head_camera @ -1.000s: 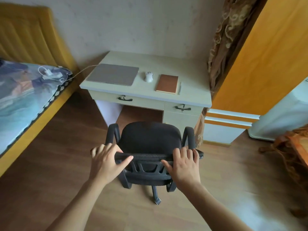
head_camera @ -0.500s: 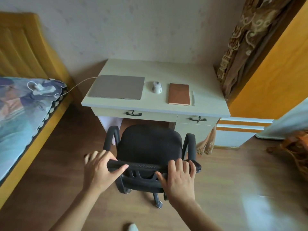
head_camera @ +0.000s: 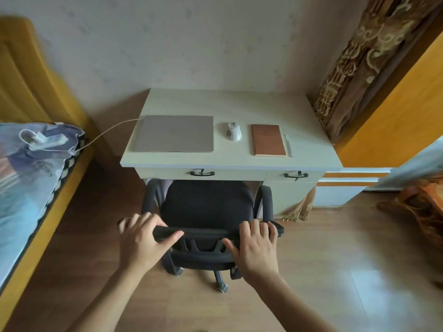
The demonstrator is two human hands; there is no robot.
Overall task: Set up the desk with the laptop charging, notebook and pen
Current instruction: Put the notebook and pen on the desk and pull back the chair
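Observation:
A pale desk (head_camera: 239, 101) stands against the wall. On it lie a closed grey laptop (head_camera: 175, 133), a white mouse (head_camera: 233, 131), a brown notebook (head_camera: 268, 140) and a white pen (head_camera: 288, 144) just right of the notebook. A cable (head_camera: 112, 130) runs from the laptop's left edge to a white charger and power strip (head_camera: 45, 139) on the bed. A black office chair (head_camera: 207, 207) sits before the desk, its seat front under the desk edge. My left hand (head_camera: 143, 238) and my right hand (head_camera: 254, 243) both grip the top of the backrest.
A bed (head_camera: 28, 188) with a yellow frame and patterned bedding lies along the left. A brown curtain (head_camera: 354, 68) hangs right of the desk beside an orange door (head_camera: 395, 111). An orange cloth-covered object (head_camera: 422, 212) sits at the right edge on the wood floor.
The chair has rolled forward toward the desk with both hands on its backrest. The view has swung to face the desk squarely and drawn closer.

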